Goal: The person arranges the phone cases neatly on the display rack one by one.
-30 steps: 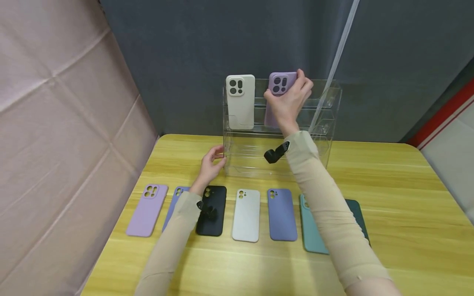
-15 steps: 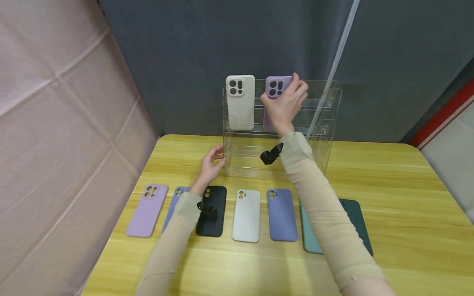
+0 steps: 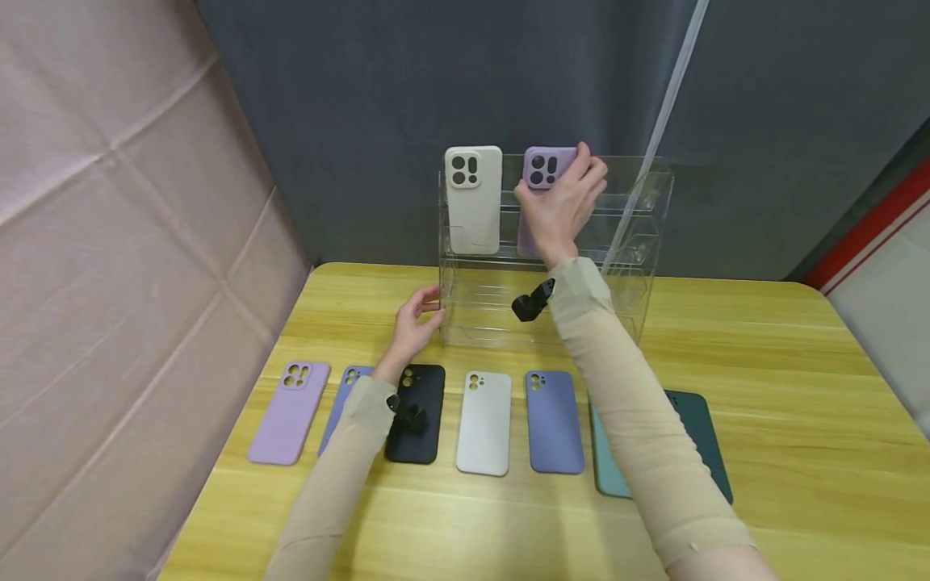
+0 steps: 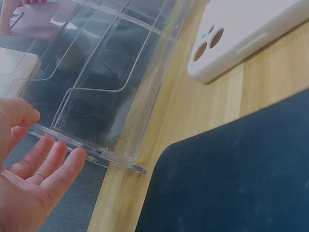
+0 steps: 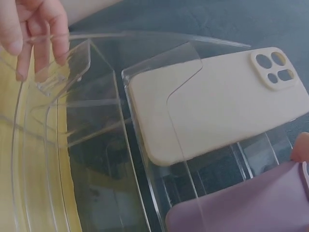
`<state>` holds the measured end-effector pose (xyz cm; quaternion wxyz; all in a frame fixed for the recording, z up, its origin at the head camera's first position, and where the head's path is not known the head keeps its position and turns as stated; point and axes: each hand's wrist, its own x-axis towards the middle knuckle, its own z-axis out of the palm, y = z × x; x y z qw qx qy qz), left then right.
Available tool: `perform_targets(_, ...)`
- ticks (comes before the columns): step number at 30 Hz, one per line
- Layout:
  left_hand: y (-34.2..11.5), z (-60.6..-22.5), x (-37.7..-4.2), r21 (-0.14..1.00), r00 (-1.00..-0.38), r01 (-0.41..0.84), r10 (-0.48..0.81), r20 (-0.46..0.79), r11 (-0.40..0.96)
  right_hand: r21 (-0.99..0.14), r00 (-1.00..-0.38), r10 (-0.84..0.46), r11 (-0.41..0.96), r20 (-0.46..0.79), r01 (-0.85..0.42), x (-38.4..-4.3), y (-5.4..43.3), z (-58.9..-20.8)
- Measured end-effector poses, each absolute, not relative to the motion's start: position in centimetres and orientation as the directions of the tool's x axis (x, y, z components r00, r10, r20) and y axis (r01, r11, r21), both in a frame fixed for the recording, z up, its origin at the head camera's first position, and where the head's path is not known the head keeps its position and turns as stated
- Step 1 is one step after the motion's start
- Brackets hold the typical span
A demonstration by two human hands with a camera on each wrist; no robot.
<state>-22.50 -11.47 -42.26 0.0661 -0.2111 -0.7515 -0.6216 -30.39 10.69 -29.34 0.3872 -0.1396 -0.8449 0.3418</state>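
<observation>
Fingers (image 4: 66,173) slightly spread beyond seven flat phone cases (image 3: 483,428), the left hand (image 3: 414,328) touched one clear rack (image 3: 494,332); farther off, the right hand (image 3: 562,206) pinched one purple case (image 5: 244,205) standing in it, beside one white case (image 3: 475,214).

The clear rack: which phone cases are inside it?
A white case, and beside it a purple case that the right hand pinches. This hand covers part of the purple case and of the rack.
</observation>
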Motion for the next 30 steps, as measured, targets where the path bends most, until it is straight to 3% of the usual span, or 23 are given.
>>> perform_targets(16,-11.4,-42.2,-22.7,0.924,-0.919,0.357,0.229,0.321,0.136,-0.687,-0.711,0.47,0.727,0.523,-0.026,-30.2,11.0,-29.4)
perform_targets(30,-11.1,-42.5,-23.2,0.926,-0.921,0.35,0.231,0.314,0.138,-0.67,-0.659,0.375,0.692,0.652,-0.269,-27.7,13.7,-30.0)
